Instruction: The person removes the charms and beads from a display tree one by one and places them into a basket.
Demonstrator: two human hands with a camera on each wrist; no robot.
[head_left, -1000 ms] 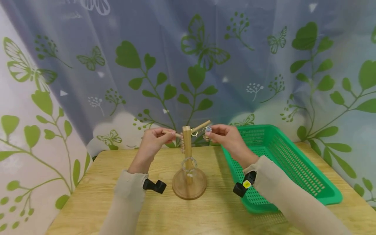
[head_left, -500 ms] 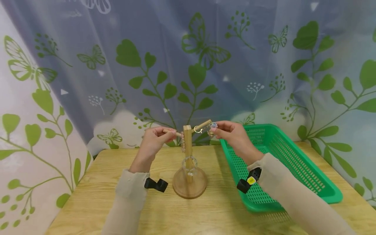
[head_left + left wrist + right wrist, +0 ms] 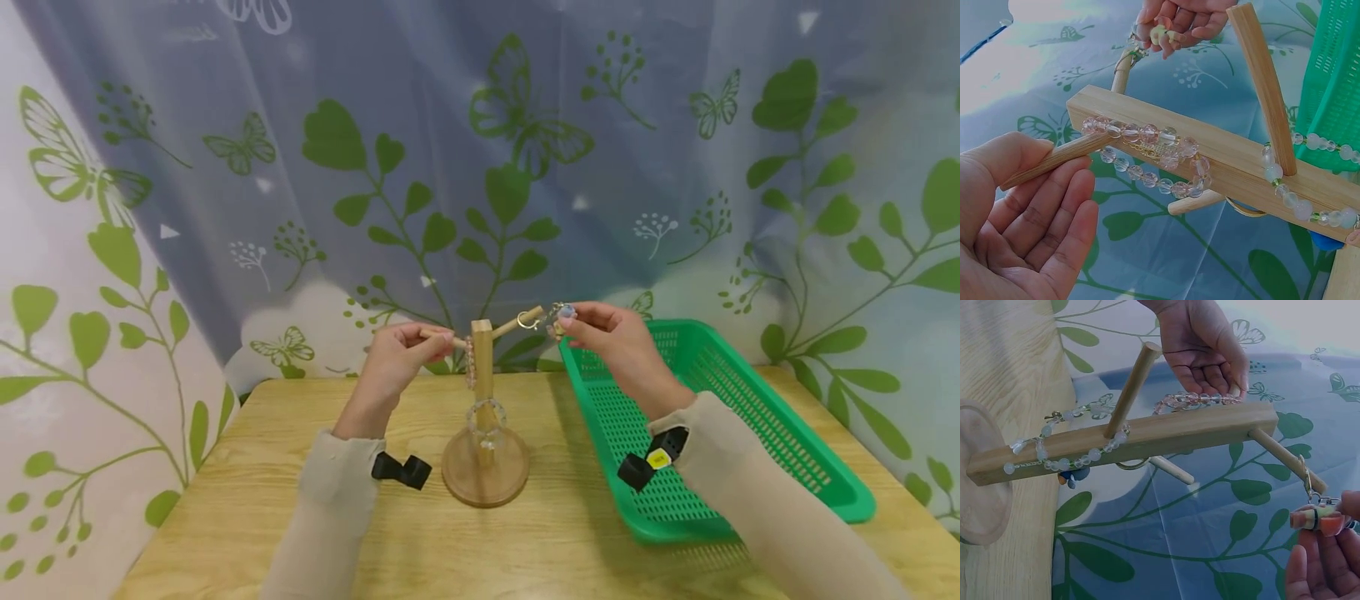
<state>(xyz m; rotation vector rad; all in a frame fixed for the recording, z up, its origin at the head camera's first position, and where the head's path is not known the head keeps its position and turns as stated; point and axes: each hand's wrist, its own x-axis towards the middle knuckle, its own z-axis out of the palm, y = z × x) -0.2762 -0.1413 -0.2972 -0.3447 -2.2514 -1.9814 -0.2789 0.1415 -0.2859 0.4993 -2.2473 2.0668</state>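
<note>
A wooden stand with a square post, round base and several pegs stands on the table. My left hand pinches the end of its left peg between thumb and fingers. From that peg hangs a pink clear-bead bracelet. My right hand pinches a keychain by its small figurine, coloured cream and red with blue showing in the head view. The keychain's gold clasp is around the right upper peg, near its tip.
A white-and-green bead bracelet hangs on a lower front peg. Behind the post show a blue figurine and part of a gold ring. A green basket stands at the right, under my right forearm. A patterned curtain backs the table.
My right hand has moved to the right with the keychain, and its gold clasp has slid outward from near the post to near the peg's tip. My left hand keeps its hold on the left peg.
</note>
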